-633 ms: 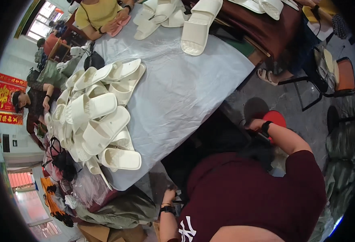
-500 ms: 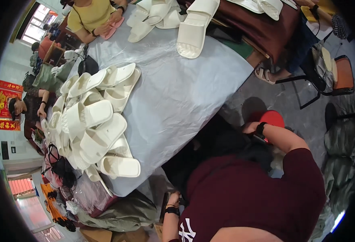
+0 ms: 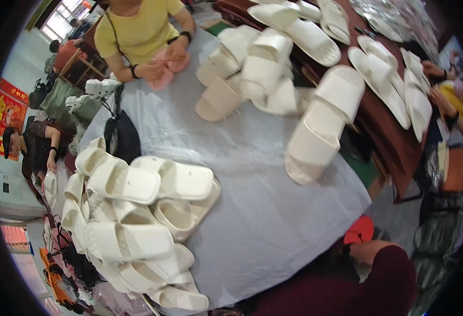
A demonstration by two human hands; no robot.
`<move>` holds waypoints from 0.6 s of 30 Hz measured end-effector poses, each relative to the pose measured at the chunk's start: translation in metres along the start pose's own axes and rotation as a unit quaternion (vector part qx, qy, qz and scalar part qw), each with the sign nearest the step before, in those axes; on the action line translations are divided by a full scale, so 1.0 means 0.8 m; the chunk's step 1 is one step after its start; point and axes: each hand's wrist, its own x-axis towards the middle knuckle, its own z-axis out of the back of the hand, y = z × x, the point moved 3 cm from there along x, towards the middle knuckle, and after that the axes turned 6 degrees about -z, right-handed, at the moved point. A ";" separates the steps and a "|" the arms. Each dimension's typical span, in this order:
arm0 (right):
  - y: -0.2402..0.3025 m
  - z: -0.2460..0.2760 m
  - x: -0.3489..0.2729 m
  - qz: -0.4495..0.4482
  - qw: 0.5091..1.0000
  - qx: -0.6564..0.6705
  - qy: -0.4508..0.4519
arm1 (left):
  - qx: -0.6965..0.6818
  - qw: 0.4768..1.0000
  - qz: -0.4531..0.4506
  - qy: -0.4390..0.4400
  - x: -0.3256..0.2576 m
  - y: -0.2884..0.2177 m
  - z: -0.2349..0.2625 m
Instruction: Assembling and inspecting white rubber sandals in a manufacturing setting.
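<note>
Neither of my hands shows. My right forearm [image 3: 371, 250] is bent at the table's near right corner, and its hand is hidden below the edge. My left hand is outside the picture. A heap of cream slide slippers [image 3: 131, 242] overlaps on the left of the grey-covered table [image 3: 252, 210]. At the right edge lie overlapping pale slippers [image 3: 315, 139], slanting away from me. Further back is another pile of cream slippers [image 3: 265, 66]. Across the table, a person in yellow holds something pink [image 3: 163, 73], blurred, in both hands.
A brown-covered table [image 3: 368, 121] at the right carries more white slippers [image 3: 381, 79]. Below the corner is a red stool seat [image 3: 359, 230]. A black bag [image 3: 121, 137] hangs at the far left edge. Another person [image 3: 39, 142] stands at the left; hands show far right.
The view has tilted up and swung, so the tables and slippers appear lower and larger. My torso has mostly left the picture, and both hands have gone out of sight.
</note>
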 end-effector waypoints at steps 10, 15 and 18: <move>-0.208 0.250 -0.102 -0.129 0.990 0.023 -0.053 | -0.037 0.994 -0.021 -0.100 0.112 -0.071 0.132; -0.261 0.315 -0.073 -0.157 0.981 0.042 -0.104 | -0.047 0.989 0.010 -0.142 0.092 -0.066 0.144; -0.267 0.337 -0.060 -0.185 0.971 0.056 -0.141 | -0.043 0.985 0.019 -0.165 0.081 -0.061 0.142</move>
